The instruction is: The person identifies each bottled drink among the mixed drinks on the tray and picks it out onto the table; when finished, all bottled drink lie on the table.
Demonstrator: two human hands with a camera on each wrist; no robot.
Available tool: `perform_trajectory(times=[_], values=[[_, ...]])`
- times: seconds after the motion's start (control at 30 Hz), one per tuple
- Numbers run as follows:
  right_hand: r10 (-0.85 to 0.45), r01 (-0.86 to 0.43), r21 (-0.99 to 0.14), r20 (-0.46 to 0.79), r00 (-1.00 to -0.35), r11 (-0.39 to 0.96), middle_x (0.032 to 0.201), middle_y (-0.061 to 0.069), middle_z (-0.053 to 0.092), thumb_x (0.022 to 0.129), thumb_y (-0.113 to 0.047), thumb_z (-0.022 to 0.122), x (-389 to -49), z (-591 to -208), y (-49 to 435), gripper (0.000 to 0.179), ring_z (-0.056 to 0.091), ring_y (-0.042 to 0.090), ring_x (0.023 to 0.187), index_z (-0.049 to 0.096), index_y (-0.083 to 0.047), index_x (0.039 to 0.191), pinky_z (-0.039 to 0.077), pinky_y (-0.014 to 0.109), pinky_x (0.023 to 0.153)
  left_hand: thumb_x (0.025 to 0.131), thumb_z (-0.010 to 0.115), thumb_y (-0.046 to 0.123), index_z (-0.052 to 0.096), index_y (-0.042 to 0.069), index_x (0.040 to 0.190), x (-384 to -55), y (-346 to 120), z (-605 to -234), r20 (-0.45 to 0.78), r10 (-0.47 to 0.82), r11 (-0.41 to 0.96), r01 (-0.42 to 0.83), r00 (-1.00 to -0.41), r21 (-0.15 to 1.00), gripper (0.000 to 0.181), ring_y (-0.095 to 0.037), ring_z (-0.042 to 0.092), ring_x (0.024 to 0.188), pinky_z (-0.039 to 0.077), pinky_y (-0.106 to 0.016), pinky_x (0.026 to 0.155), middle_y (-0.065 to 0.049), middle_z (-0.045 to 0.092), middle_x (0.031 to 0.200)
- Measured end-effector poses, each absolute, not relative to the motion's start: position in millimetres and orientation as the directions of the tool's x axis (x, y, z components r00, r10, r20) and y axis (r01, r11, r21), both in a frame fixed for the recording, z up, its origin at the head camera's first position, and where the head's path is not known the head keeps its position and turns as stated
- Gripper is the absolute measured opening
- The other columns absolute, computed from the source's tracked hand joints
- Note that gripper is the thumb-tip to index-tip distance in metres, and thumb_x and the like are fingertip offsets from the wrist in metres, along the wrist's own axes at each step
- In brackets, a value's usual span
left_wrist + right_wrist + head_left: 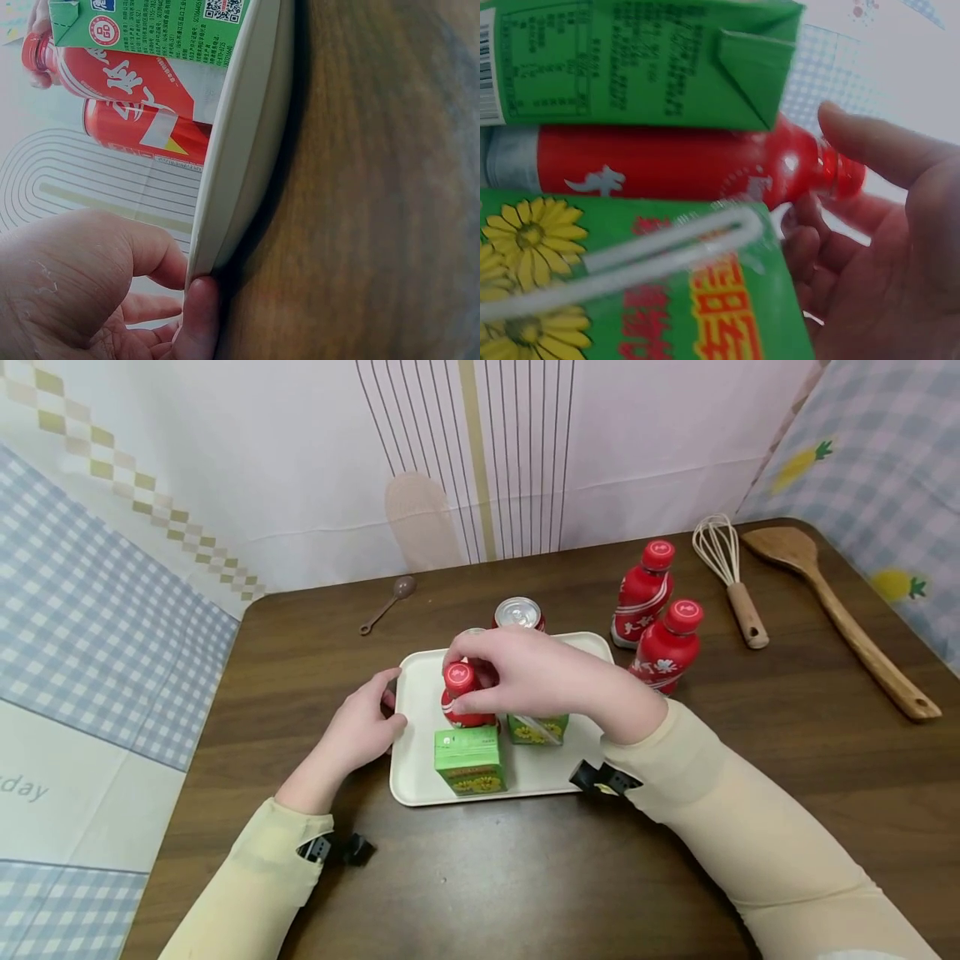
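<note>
On the white tray (pixel 420 785) stands a red bottle (pixel 459 680), upright between two green drink cartons. My right hand (pixel 536 672) has its fingers curled around the bottle's neck, below the red cap, with the thumb on the near side. The right wrist view shows one green carton (pixel 630 64) on each side of the bottle (pixel 660 159), and a wrapped straw on the nearer carton (pixel 652 300). My left hand (pixel 363 722) grips the tray's left rim, thumb and fingers at the edge (pixel 225 202). A soda can (pixel 517 612) stands behind, partly hidden by my right hand.
Two more red bottles (pixel 643 593) stand right of the tray. Farther right lie a whisk (pixel 731 577) and a wooden spatula (pixel 840 610). A small brown measuring spoon (pixel 390 603) lies behind the tray on the left. A patterned cloth (pixel 300 460) hangs behind the table.
</note>
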State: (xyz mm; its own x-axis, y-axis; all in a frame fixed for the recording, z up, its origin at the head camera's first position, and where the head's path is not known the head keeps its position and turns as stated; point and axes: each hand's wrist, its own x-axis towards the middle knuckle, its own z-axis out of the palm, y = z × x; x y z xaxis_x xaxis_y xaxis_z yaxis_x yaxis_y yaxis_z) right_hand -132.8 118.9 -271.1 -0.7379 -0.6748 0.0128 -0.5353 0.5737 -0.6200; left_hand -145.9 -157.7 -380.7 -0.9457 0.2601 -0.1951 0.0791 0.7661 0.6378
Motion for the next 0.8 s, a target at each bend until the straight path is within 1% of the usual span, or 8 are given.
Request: perform_trajectory(times=[0.07, 0.13, 0.27, 0.43, 0.7, 0.77, 0.8], values=[[-0.708, -0.568, -0.620, 0.029, -0.706, 0.541, 0.104, -0.005, 0.064, 0.092, -0.026, 0.076, -133.6, -271.4, 122.2, 0.031, 0.060, 0.014, 0.090, 0.066, -0.019, 0.121, 0.053, 0.031, 0.080, 0.092, 0.057, 0.009, 0.035, 0.005, 0.157, -145.6, -157.5, -381.2, -0.193, 0.259, 0.766, 0.080, -0.946, 0.638, 0.069, -0.022, 0.063, 0.068, 0.060, -0.032, 0.057, -0.016, 0.057, 0.111], [-0.728, -0.592, -0.618, 0.046, -0.684, 0.517, 0.106, -0.005, 0.063, 0.094, -0.022, 0.075, -134.5, -272.0, 124.6, 0.031, 0.059, 0.014, 0.092, 0.066, -0.018, 0.122, 0.052, 0.031, 0.082, 0.092, 0.057, 0.009, 0.035, 0.005, 0.157, -145.7, -157.4, -381.7, -0.189, 0.259, 0.765, 0.082, -0.947, 0.638, 0.069, -0.022, 0.063, 0.068, 0.060, -0.032, 0.057, -0.016, 0.057, 0.111], [-0.737, -0.599, -0.621, 0.050, -0.674, 0.505, 0.107, -0.004, 0.063, 0.094, -0.020, 0.075, -135.6, -273.3, 125.3, 0.028, 0.059, 0.014, 0.093, 0.066, -0.017, 0.120, 0.052, 0.032, 0.084, 0.092, 0.056, 0.010, 0.035, 0.005, 0.158, -145.9, -158.0, -383.0, -0.188, 0.260, 0.765, 0.083, -0.947, 0.638, 0.069, -0.022, 0.063, 0.069, 0.060, -0.032, 0.058, -0.016, 0.057, 0.111], [-0.721, -0.579, -0.622, 0.034, -0.692, 0.527, 0.105, -0.005, 0.065, 0.093, -0.022, 0.077, -135.4, -273.1, 124.4, 0.027, 0.060, 0.015, 0.094, 0.066, -0.019, 0.117, 0.053, 0.032, 0.084, 0.092, 0.056, 0.010, 0.035, 0.006, 0.158, -145.8, -158.4, -383.7, -0.188, 0.258, 0.765, 0.081, -0.948, 0.639, 0.069, -0.022, 0.063, 0.070, 0.060, -0.032, 0.058, -0.016, 0.057, 0.111], [-0.661, -0.524, -0.618, 0.008, -0.750, 0.586, 0.086, -0.003, 0.062, 0.088, -0.033, 0.083, -135.3, -273.5, 120.0, 0.029, 0.057, 0.016, 0.080, 0.064, -0.021, 0.106, 0.050, 0.033, 0.072, 0.090, 0.056, 0.009, 0.036, 0.004, 0.156, -144.3, -159.0, -383.3, -0.186, 0.251, 0.772, 0.080, -0.950, 0.630, 0.069, -0.022, 0.064, 0.070, 0.060, -0.032, 0.058, -0.016, 0.058, 0.111], [-0.655, -0.521, -0.613, 0.007, -0.756, 0.594, 0.086, -0.004, 0.063, 0.087, -0.035, 0.083, -135.5, -274.0, 119.8, 0.030, 0.058, 0.015, 0.080, 0.064, -0.021, 0.107, 0.050, 0.033, 0.071, 0.090, 0.056, 0.009, 0.037, 0.004, 0.156, -144.6, -158.9, -383.3, -0.179, 0.252, 0.773, 0.087, -0.951, 0.629, 0.069, -0.022, 0.064, 0.071, 0.060, -0.032, 0.058, -0.016, 0.058, 0.111], [-0.660, -0.526, -0.612, 0.008, -0.751, 0.591, 0.089, -0.004, 0.064, 0.087, -0.034, 0.083, -135.7, -274.5, 120.1, 0.031, 0.059, 0.015, 0.082, 0.065, -0.021, 0.110, 0.051, 0.032, 0.073, 0.090, 0.056, 0.009, 0.037, 0.003, 0.156, -144.7, -158.7, -383.3, -0.179, 0.254, 0.773, 0.088, -0.951, 0.629, 0.069, -0.022, 0.064, 0.071, 0.060, -0.032, 0.058, -0.016, 0.058, 0.111]])
